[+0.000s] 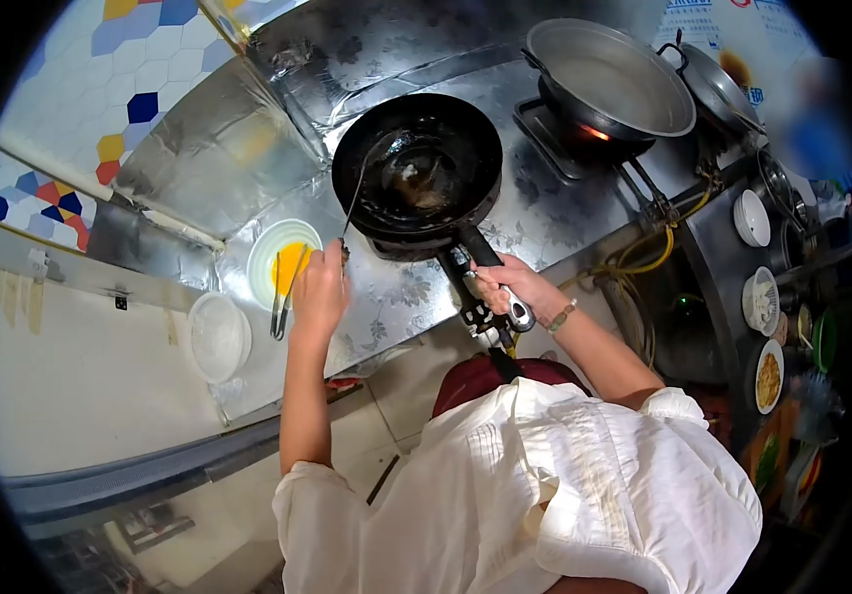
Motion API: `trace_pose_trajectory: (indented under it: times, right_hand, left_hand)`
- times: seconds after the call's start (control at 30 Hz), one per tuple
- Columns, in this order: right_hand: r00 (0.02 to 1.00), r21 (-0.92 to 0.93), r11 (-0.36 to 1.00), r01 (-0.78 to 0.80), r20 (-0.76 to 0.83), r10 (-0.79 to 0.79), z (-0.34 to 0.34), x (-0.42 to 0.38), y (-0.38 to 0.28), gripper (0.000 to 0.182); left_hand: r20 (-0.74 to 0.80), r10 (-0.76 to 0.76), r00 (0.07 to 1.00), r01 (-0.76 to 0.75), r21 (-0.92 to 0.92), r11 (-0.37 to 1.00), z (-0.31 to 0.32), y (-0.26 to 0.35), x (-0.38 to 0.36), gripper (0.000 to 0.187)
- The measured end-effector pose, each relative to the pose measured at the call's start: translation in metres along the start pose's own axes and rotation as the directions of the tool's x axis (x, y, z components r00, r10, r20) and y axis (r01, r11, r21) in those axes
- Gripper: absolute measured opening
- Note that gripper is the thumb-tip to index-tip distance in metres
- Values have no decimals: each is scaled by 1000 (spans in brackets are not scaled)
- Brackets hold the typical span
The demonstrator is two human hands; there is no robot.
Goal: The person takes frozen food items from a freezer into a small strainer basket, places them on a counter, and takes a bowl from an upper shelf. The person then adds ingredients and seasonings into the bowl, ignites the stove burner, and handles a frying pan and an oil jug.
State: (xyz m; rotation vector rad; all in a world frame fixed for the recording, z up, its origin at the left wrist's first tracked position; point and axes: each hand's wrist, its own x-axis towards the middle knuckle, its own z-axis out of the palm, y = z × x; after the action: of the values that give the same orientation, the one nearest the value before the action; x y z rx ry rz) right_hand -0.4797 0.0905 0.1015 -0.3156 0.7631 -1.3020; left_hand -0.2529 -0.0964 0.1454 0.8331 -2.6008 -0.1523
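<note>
A black wok [376,139] sits on the steel counter, its inside dark and shiny with a small pale patch at the bottom. My right hand [513,287] is wrapped round the wok's handle [480,247]. In my closed left hand [319,289] is a long thin metal utensil [355,201], which reaches over the wok's left rim; its head cannot be made out. Just left of that hand stands a pale green bowl [265,247] with yellow liquid like beaten egg [290,267]. A pair of metal tongs or similar tool [279,315] leans out of the bowl.
A large pan of cloudy liquid [609,84] stands over a lit burner at the back right. Behind it is a lidded pot [718,84]. A white bowl [218,337] is at the left edge. A yellow gas hose [665,247] and several dishes lie to the right.
</note>
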Motion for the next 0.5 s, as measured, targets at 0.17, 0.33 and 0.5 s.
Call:
trace_pose_trajectory:
  times: [0.17,0.33,0.5]
  right_hand:
    - [999,2,999,-40,30,40,-8,3,1,22]
    - [991,-17,992,-123,40,124,-10,0,-6,48]
    - [992,-100,989,-111,-71,104,-5,-9,-8,39]
  left_hand:
    - [167,48,985,-88,244,966,0,2,21,27]
    - [244,30,969,-132,415,900,7,6,33,33]
    - [339,-114,934,-18,362,932,10,13,34,66]
